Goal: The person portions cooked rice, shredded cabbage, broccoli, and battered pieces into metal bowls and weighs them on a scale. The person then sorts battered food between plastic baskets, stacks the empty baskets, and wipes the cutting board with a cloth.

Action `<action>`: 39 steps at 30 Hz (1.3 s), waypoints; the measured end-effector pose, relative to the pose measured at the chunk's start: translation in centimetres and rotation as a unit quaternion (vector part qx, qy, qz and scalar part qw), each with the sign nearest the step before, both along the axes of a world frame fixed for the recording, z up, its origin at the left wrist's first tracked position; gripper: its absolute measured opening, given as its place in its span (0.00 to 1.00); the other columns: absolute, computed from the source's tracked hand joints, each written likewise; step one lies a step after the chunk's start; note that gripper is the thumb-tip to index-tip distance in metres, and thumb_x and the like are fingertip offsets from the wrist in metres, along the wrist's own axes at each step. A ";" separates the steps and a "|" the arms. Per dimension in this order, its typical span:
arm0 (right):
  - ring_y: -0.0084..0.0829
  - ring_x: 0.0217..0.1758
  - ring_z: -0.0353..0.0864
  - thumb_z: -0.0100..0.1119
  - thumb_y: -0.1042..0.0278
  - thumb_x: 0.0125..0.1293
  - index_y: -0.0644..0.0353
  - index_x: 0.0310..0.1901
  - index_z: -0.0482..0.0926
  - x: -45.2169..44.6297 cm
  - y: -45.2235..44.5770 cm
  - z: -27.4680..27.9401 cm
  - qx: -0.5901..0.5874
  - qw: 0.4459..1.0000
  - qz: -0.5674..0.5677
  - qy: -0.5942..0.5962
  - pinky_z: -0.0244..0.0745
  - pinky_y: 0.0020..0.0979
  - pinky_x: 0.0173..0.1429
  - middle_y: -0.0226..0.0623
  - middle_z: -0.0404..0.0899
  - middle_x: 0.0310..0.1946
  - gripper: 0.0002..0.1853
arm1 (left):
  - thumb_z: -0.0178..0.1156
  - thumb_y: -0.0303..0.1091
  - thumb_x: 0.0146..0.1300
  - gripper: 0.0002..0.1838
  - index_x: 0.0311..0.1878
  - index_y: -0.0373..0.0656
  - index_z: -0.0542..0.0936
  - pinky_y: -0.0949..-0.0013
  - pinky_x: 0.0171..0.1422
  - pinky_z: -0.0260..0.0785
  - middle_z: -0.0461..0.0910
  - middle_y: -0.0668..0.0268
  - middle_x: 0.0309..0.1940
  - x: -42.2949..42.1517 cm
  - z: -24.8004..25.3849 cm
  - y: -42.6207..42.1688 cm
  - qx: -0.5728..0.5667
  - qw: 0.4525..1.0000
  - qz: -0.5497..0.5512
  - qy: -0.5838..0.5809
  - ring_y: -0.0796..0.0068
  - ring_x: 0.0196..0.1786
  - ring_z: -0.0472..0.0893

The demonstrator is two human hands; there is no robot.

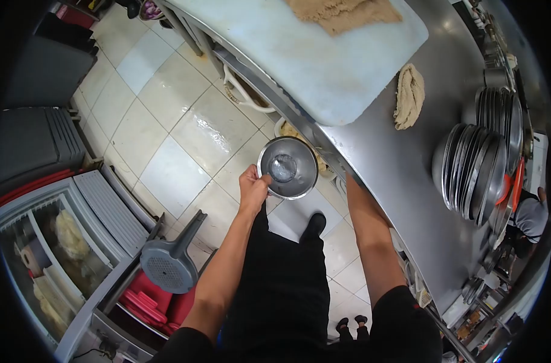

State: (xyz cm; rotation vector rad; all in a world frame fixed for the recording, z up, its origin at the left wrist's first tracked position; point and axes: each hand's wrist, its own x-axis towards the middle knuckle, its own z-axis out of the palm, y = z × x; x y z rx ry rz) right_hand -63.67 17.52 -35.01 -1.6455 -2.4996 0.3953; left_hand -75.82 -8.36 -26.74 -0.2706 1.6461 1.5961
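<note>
My left hand [253, 189] is closed on the rim of a small stainless steel bowl [304, 171], held over the floor beside the steel table. The bowl's bottom looks shiny and pale; whether a little liquid lies there, I cannot make out. My right forearm [366, 221] reaches toward the table and passes beneath its edge, so the right hand itself is hidden. Near that edge, below the tabletop, part of a white container [281, 126] with yellowish pieces shows behind the bowl.
The steel table [384, 166] carries a white cutting board [324, 72] with a brown slab [354, 15], a folded beige cloth [409, 97] and stacked metal bowls [469, 172]. At left are a glass-topped freezer [76, 242] and a grey stool [169, 266]. Another person's feet [352, 323] show behind.
</note>
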 end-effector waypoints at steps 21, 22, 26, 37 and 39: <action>0.49 0.51 0.74 0.53 0.49 0.60 0.64 0.54 0.71 2.8 -1.6 -3.1 -0.101 0.970 0.017 0.219 0.66 0.38 0.59 0.49 0.73 0.52 0.28 | 0.53 0.19 0.45 0.08 0.20 0.43 0.65 0.76 0.12 0.57 0.67 0.68 0.13 -0.1 -2.3 3.0 0.049 0.998 0.014 -0.025 0.80 0.11 0.66; 0.49 0.51 0.74 0.53 0.49 0.60 0.64 0.54 0.71 2.6 -3.0 -4.7 -0.163 0.946 0.062 0.274 0.66 0.38 0.59 0.49 0.73 0.51 0.28 | 0.53 0.19 0.45 0.08 0.20 0.43 0.66 0.76 0.12 0.57 0.67 0.69 0.13 -0.1 -2.3 3.0 0.041 0.999 0.008 -0.019 0.80 0.11 0.66; 0.30 0.53 0.72 0.55 0.71 0.60 0.59 0.52 0.73 -4.0 -10.6 12.7 -0.332 0.919 0.132 0.169 0.66 0.31 0.60 0.37 0.74 0.51 0.17 | 0.53 0.19 0.45 0.08 0.21 0.43 0.67 0.76 0.13 0.58 0.68 0.70 0.13 0.1 -2.1 2.6 0.044 0.999 -0.016 0.001 0.81 0.11 0.66; 0.38 0.38 0.78 0.57 0.61 0.60 0.60 0.43 0.78 4.7 -2.2 -1.0 -0.091 0.981 -0.050 0.162 0.72 0.35 0.47 0.43 0.80 0.34 0.14 | 0.50 0.17 0.44 0.08 0.29 0.38 0.73 0.75 0.13 0.57 0.72 0.67 0.16 0.6 -2.4 1.4 0.101 0.994 -0.033 -0.030 0.79 0.12 0.67; 0.38 0.39 0.78 0.56 0.61 0.60 0.60 0.44 0.78 5.7 -1.6 -1.1 -0.102 0.985 -0.052 0.131 0.72 0.35 0.48 0.42 0.80 0.35 0.14 | 0.51 0.17 0.44 0.09 0.30 0.38 0.73 0.76 0.13 0.58 0.72 0.67 0.16 0.7 -2.4 1.5 0.090 0.995 -0.034 -0.034 0.79 0.12 0.67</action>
